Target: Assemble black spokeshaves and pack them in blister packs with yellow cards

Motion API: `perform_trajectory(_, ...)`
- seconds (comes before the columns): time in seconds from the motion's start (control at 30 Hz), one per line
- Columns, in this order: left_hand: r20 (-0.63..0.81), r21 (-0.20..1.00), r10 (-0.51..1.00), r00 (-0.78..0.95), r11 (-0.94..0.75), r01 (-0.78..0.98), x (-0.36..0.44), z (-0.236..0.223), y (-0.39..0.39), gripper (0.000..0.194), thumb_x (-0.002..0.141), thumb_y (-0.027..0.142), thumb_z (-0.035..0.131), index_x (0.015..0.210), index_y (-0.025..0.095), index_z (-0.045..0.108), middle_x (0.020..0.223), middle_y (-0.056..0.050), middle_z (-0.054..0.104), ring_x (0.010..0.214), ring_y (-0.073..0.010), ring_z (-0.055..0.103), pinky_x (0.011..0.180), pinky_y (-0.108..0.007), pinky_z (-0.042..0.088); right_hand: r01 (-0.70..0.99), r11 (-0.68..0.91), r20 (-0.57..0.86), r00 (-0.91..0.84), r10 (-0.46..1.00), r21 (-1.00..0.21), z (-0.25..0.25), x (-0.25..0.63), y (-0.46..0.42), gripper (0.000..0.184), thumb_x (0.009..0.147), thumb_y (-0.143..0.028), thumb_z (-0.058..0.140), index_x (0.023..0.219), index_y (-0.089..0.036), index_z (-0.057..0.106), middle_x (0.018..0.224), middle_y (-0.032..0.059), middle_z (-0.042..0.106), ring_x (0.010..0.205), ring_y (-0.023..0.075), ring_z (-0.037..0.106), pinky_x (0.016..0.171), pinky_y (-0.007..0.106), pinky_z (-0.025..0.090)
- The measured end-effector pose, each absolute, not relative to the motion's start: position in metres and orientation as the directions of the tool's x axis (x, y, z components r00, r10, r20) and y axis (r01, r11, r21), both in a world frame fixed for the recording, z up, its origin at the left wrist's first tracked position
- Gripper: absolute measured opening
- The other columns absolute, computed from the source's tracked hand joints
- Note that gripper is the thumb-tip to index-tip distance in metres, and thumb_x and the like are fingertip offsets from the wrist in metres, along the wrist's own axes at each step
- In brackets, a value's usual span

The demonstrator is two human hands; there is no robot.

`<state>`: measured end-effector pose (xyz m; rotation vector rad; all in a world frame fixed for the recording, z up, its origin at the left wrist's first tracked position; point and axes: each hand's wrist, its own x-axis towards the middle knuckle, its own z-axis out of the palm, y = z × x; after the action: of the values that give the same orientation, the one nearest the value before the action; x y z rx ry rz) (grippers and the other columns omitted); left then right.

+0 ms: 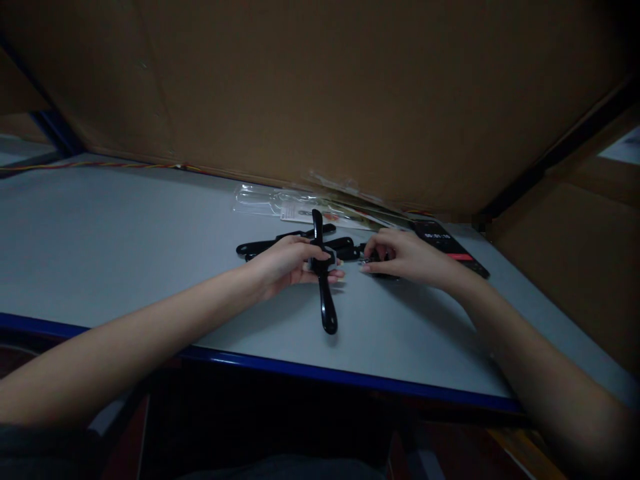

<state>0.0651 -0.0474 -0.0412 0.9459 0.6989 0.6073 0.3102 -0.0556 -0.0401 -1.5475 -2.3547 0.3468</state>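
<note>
My left hand (295, 263) is closed around the middle of a black spokeshave (327, 307). Its two long handles point away from me and toward me, and a pale grey edge shows by my thumb. To the right, my right hand (400, 257) is bent down with fingers pinched, close to the table. Small shiny bits show at its fingertips; what it holds is too small to make out. Part of a dark, rounded item (390, 275) lies beneath that hand. Behind and beside my left hand, several more black handled tools (257, 248) lie in a pile.
Clear plastic packaging (257, 200) and a printed card (297, 213) lie along the cardboard wall (320, 93). A phone (450, 247) showing a timer rests at the right. The pale tabletop (125, 247) has a blue front edge. A twisted cable (150, 165) runs along the back.
</note>
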Motion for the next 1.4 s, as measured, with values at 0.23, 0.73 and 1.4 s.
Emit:
perform_trajectory(0.23, -0.266, 0.879, 0.726, 0.634, 0.453, -0.15, 0.066, -0.042, -0.047, 0.016, 0.079, 0.003, 0.055, 0.093, 0.0, 0.061, 0.097, -0.021, 0.068, 0.077, -0.0213, 0.07, 0.088, -0.04, 0.053, 0.839, 0.425, 0.108, -0.414, 0.904, -0.339, -0.041, 0.304, -0.058, 0.014, 0.076, -0.032, 0.065, 0.077, -0.019, 0.06, 0.075, 0.0012, 0.051, 0.068, 0.0144, 0.046, 0.058, 0.026, 0.034)
perform_trajectory(0.73, -0.323, 0.845, 0.654, 0.684, 0.525, -0.103, 0.067, -0.039, -0.051, 0.021, 0.082, 0.01, 0.042, 0.093, 0.003, 0.059, 0.078, -0.017, 0.069, 0.071, -0.0205, 0.069, 0.086, -0.039, 0.051, 0.374, 0.262, 0.161, -0.28, 0.946, -0.89, -0.024, 0.258, -0.084, 0.016, 0.075, -0.033, 0.068, 0.077, -0.019, 0.061, 0.066, -0.0011, 0.058, 0.057, 0.0099, 0.051, 0.053, 0.024, 0.04)
perform_trajectory(1.4, -0.262, 0.86, 0.619, 0.74, 0.498, -0.112, 0.069, -0.043, -0.052, 0.022, 0.073, 0.009, 0.046, 0.09, 0.005, 0.059, 0.08, -0.016, 0.071, 0.079, -0.0219, 0.07, 0.091, -0.042, 0.048, 0.37, 0.255, 0.168, -0.251, 0.953, -0.893, -0.041, 0.246, -0.081, 0.017, 0.074, -0.036, 0.067, 0.072, -0.02, 0.064, 0.066, 0.001, 0.063, 0.059, 0.0129, 0.056, 0.056, 0.028, 0.045)
